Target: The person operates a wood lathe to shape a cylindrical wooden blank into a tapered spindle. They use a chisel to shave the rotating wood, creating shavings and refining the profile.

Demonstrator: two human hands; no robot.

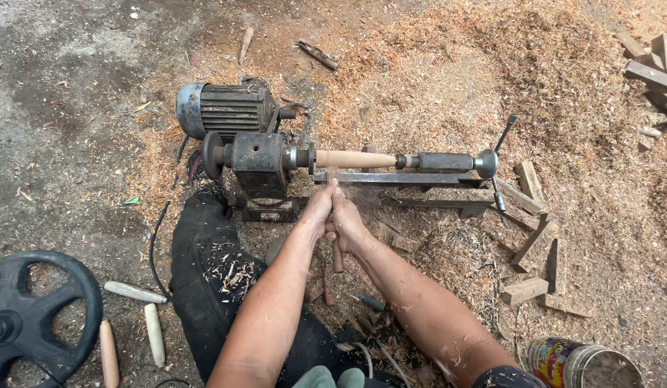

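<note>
Head view: two hands (333, 215), one chisel (337, 251)

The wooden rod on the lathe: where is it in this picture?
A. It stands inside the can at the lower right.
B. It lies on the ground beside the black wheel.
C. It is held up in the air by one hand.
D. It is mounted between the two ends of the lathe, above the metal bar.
D: the wooden rod sits level between the lathe's two ends, and both hands press a tool toward it from below.
</note>
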